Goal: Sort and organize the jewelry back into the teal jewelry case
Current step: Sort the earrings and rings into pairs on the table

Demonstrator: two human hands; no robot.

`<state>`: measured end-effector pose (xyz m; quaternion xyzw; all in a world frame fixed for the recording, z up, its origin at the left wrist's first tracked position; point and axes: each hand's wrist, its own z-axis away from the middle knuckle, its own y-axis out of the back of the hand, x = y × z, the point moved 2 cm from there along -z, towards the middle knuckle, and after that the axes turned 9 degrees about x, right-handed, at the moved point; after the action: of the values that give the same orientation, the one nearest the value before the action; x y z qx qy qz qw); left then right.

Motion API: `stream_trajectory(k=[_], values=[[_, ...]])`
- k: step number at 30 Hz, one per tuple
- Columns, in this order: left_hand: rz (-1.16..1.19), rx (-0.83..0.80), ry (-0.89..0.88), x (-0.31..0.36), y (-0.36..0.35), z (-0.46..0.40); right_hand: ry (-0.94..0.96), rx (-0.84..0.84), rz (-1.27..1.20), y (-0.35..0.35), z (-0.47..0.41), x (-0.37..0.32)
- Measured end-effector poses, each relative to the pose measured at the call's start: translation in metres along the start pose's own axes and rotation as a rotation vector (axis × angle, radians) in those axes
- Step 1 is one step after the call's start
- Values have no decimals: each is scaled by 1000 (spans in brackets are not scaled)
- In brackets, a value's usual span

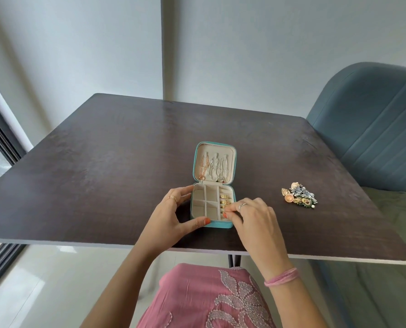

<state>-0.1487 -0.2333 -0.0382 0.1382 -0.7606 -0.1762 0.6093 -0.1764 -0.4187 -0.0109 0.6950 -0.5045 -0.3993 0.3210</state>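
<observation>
Tiny, light, slippery gold ring (225, 211): pinched by right hand (251, 216) at ring slots; left hand (177, 213) gripping teal case (221, 224), steadying.

A single head-worn wide-angle view looks forward and down from above the seated person's lap, across the near edge of the dark table (102, 166) toward the wall. It sits close over the tabletop, with straight lines bowing near the frame edges.
</observation>
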Motion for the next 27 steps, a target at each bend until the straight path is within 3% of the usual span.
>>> stream_trajectory(k=[10,15,18,27], values=[[15,6,2,-2,0,0,-146,-132,-264,-2,2,8],[5,2,10,-3,0,0,-479,-63,-677,-3,14,24],[-3,7,17,-3,-1,0,-613,-53,-786,-11,22,27],[-21,37,59,3,-4,2,-619,-45,-849,-23,21,30]])
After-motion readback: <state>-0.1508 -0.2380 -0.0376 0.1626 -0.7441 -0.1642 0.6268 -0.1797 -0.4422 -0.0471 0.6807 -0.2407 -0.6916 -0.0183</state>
